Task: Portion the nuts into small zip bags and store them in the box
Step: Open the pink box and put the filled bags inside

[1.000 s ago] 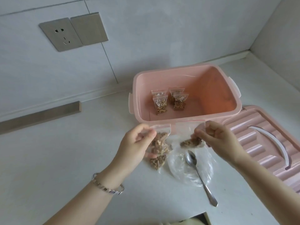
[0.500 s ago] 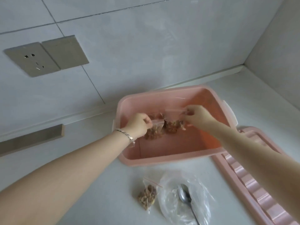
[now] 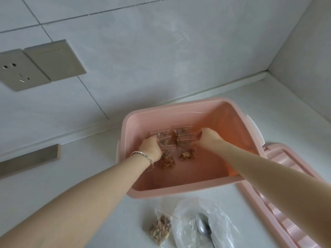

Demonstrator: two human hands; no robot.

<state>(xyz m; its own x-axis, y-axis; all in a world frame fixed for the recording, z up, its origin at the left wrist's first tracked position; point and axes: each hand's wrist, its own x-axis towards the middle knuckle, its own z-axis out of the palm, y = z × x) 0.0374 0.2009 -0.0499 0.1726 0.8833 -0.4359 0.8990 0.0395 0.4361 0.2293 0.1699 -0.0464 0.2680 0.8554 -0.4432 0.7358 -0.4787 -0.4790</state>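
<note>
Both my hands reach down into the pink box [image 3: 179, 192]. My left hand [image 3: 151, 149] pinches the top of a small zip bag of nuts [image 3: 167, 162] that lies on the box floor. My right hand [image 3: 207, 138] pinches the top of a second small nut bag [image 3: 187, 155] lying beside the first. Behind them, two more filled zip bags [image 3: 182, 131] lean at the back of the box. One more filled small bag [image 3: 160, 230] lies on the counter in front of the box.
A large crumpled clear bag [image 3: 220, 224] with a metal spoon [image 3: 203, 230] on it lies on the counter near the front edge. The pink lid [image 3: 286, 203] rests to the right of the box. A tiled wall with a socket [image 3: 19, 72] stands behind.
My hands carried two filled bags from the counter into the box and lowered them to its floor. The view tilted up toward the wall.
</note>
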